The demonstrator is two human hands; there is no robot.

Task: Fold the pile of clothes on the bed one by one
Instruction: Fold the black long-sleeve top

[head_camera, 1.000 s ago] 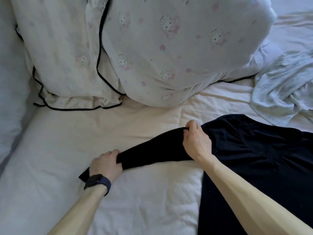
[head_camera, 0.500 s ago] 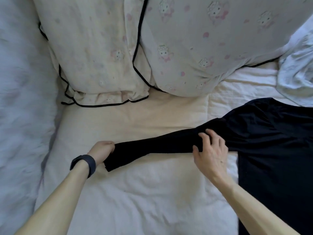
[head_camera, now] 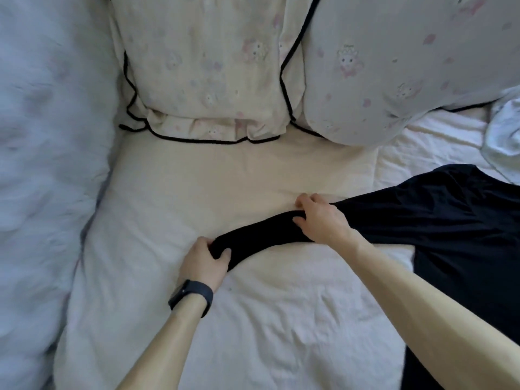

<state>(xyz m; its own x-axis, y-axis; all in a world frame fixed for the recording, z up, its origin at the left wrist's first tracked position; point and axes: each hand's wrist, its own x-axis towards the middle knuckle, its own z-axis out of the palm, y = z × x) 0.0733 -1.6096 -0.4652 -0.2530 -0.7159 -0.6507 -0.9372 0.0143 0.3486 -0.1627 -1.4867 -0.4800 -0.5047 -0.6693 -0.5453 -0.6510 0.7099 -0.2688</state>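
Head view, looks like early days: the black top (head_camera: 450,220) lies spread on the right side of the bed (head_camera: 253,333), not yet folded, with the left hand (head_camera: 204,260) gripping the cuff end of its sleeve (head_camera: 261,235) and the right hand (head_camera: 320,220) pinching the sleeve up near the shoulder. A crumpled pale garment (head_camera: 503,130) waits at the far right edge, so I'd guess more's left. Plenty of bare bed in front to fold onto, pillows (head_camera: 213,66) up top and a fluffy blanket (head_camera: 42,136) boxing in the left.

Soft daylight; left edge perhaps motion-blurred.
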